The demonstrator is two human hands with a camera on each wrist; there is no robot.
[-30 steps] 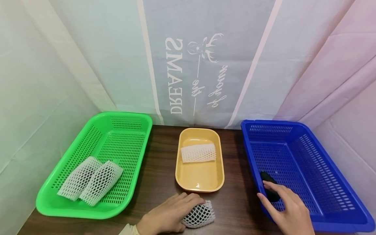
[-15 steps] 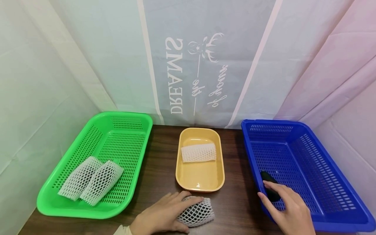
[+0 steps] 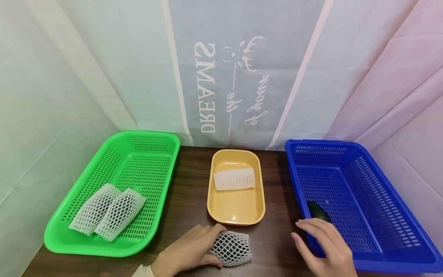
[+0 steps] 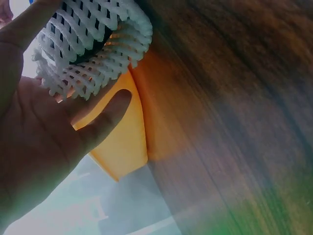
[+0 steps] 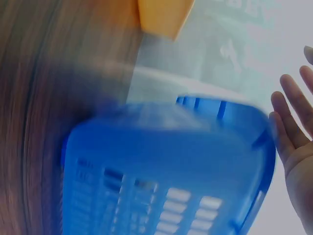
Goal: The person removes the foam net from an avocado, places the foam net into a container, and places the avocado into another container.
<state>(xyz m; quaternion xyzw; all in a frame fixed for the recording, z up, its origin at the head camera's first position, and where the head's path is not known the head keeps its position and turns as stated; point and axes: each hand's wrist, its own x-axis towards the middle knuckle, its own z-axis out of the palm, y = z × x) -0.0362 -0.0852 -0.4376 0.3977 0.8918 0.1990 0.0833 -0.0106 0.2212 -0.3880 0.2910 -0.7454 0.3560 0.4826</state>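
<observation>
My left hand (image 3: 188, 248) holds the left end of a white foam net sleeve (image 3: 231, 249) with something dark inside, thumb on the near side and index finger on the far side. The sleeve lies on the table in front of the yellow tray (image 3: 210, 200). In the left wrist view, the net (image 4: 93, 49) sits between thumb and fingers, and one finger stretches past it. My right hand (image 3: 327, 248) hovers over the near left rim of the blue basket (image 3: 297, 181), fingers apart and holding nothing. Just beyond its fingertips, a dark green oblong object (image 3: 318, 211) lies inside that basket.
A pale foam net sleeve (image 3: 234, 179) lies flat in the yellow tray. At the left, a green basket (image 3: 169, 169) contains two filled net sleeves (image 3: 120, 214). Behind the dark wooden table (image 3: 188, 192) hangs a printed curtain (image 3: 238, 92).
My right hand has come off the dark green object and shifted left over the basket rim. My left hand has slid back toward the sleeve's left end, uncovering more of it.
</observation>
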